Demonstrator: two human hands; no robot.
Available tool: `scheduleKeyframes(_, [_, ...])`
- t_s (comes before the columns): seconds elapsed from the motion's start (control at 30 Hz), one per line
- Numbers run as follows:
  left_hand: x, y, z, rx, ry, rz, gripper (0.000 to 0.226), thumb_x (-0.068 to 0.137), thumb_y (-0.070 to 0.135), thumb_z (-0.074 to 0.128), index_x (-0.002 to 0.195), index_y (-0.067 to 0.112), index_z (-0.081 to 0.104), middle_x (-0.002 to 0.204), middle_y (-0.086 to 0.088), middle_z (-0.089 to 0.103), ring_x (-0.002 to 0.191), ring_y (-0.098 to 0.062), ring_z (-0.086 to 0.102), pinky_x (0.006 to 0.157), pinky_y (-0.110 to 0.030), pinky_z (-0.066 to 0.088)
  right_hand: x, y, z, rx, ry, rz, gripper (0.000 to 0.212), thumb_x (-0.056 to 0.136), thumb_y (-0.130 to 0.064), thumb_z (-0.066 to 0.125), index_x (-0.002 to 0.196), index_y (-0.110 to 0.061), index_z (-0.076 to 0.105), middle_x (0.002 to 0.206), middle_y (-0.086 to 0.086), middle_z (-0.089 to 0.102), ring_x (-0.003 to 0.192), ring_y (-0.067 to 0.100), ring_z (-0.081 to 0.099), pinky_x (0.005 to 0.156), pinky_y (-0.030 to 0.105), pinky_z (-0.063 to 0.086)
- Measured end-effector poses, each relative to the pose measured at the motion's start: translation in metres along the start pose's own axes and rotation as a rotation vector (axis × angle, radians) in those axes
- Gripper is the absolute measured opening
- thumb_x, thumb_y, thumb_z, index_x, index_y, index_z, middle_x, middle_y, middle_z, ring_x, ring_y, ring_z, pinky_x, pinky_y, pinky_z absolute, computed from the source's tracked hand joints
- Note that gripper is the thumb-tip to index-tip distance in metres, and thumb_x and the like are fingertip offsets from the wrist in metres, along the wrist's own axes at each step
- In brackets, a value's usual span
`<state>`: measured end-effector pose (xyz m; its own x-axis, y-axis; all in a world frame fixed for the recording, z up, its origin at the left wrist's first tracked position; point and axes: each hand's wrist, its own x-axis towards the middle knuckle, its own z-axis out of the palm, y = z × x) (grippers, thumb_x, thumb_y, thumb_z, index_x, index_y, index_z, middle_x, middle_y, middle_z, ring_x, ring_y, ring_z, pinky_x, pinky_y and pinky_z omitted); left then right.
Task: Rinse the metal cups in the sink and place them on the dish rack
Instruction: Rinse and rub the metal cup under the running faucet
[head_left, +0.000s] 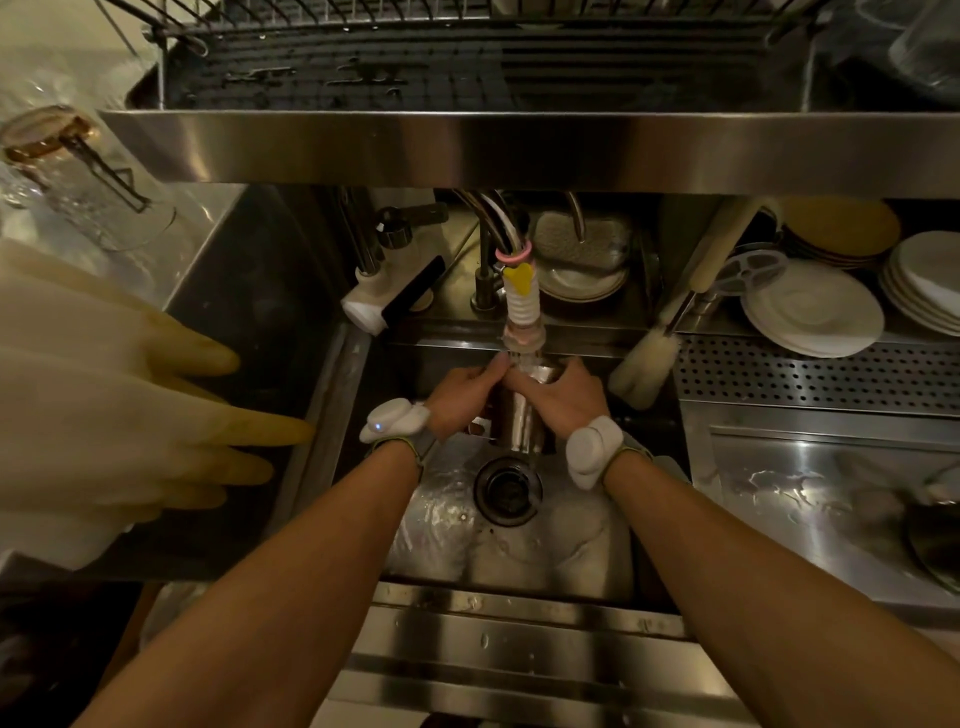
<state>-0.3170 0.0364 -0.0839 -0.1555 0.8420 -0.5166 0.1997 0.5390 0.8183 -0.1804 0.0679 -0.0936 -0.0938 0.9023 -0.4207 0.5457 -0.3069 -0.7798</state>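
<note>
Fingers (491, 370) grip metal cup (522, 422) under the faucet (523, 306).

Polished metal cup (522, 415), wet brushed-steel sink (519, 561), perforated steel panel (810, 371), glossy ceramic plates (815, 312), matt rubber gloves (119, 415).

1. Cup (522, 415): shiny silver.
2. Sink (571, 551): grey steel, wet sheen; drain (508, 491) dark.
3. Hose (521, 306): white, ribbed. Yellow clip (519, 275) and pink ring (513, 254) above it.
4. Gloves (156, 415): pale cream, fingertips yellowed.
5. Plates (813, 312): white; stack behind (841, 226) mustard yellow.
6. Panel (810, 374): steel, even rows of dark round holes.
7. Rack (415, 67): dark wire grid.
8. Wristbands (592, 452): whitish grey; the left one (395, 418) shows a small blue light.
9. Brush (644, 364): cream.
</note>
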Motion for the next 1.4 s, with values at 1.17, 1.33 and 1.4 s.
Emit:
scheduleKeyframes(1.17, [0.008, 0.005, 0.022, -0.224, -0.016, -0.064, 0.051, 0.090, 0.023, 0.062, 0.137, 0.011, 0.046, 0.131, -0.018, 0.058, 0.113, -0.032, 0.060, 0.092, -0.049, 0.053, -0.003, 0.005, -0.002, 0.372, -0.152, 0.165, 0.045, 0.083, -0.036, 0.066, 0.117, -0.007, 0.064, 0.110, 0.014, 0.069, 0.100, 0.028, 0.066, 0.091, 0.040, 0.053])
scheduleKeyframes(1.33, [0.008, 0.000, 0.016, -0.212, -0.010, -0.137, 0.048, 0.094, 0.031, 0.055, 0.139, 0.027, 0.040, 0.124, -0.007, 0.059, 0.109, -0.026, 0.059, 0.069, -0.039, 0.056, 0.020, 0.013, 0.002, 0.382, -0.114, 0.228, 0.055, 0.090, -0.054, 0.046, 0.118, -0.010, 0.064, 0.122, 0.015, 0.065, 0.109, 0.032, 0.062, 0.101, 0.047, 0.047])
scheduleKeyframes(1.4, [0.009, 0.001, 0.015, -0.249, -0.018, -0.168, 0.044, 0.094, 0.036, 0.053, 0.135, 0.024, 0.046, 0.122, -0.008, 0.061, 0.100, -0.024, 0.061, 0.061, -0.034, 0.055, 0.023, 0.010, 0.004, 0.383, -0.114, 0.236, 0.046, 0.094, -0.048, 0.045, 0.107, -0.008, 0.065, 0.122, 0.017, 0.064, 0.110, 0.034, 0.061, 0.101, 0.049, 0.046])
